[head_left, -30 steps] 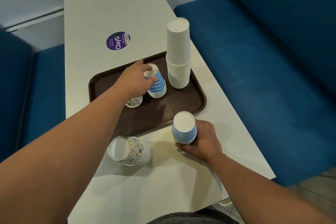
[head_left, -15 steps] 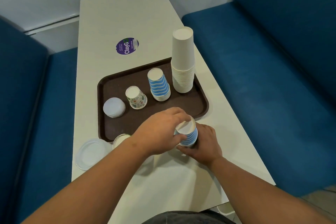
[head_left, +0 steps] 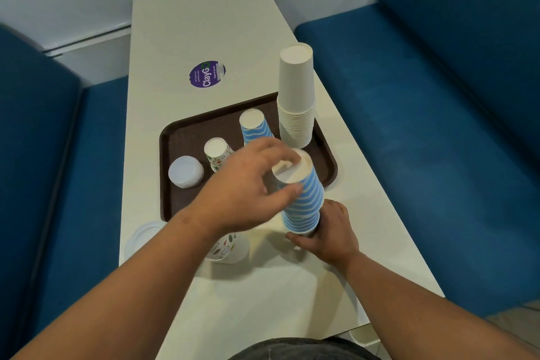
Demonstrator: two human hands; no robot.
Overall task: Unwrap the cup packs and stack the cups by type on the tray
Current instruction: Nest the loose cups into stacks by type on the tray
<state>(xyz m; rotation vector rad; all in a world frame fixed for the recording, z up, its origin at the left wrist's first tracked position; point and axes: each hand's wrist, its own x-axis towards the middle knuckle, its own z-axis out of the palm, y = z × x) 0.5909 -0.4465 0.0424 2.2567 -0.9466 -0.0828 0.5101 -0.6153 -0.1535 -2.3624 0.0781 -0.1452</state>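
A: Where is the blue-and-white striped paper cup stack (head_left: 304, 202)?

B: Upside down and tilted, at the near right corner of the dark brown plastic tray (head_left: 181, 137), on the white bench (head_left: 204, 23). The right hand (head_left: 330, 231) has its grip curled round the stack's lower end. The left hand (head_left: 248, 187) grips the top cup, thumb on the near side, fingers over the far rim.

A: And on the tray?

B: A tall stack of plain white paper cups (head_left: 296, 96) at the far right corner, a shorter blue-striped cup stack (head_left: 254, 126) just left of it, then a small paper cup with colourful prints (head_left: 217, 153), then a round translucent plastic lid (head_left: 185, 171). All cups stand upside down.

A: Anything off the tray?

B: Printed cups in clear wrap (head_left: 228, 248) lie on the bench under the left forearm, partly hidden. A clear lid (head_left: 140, 238) sits at the bench's left edge. A purple round sticker (head_left: 207, 73) lies beyond the tray.
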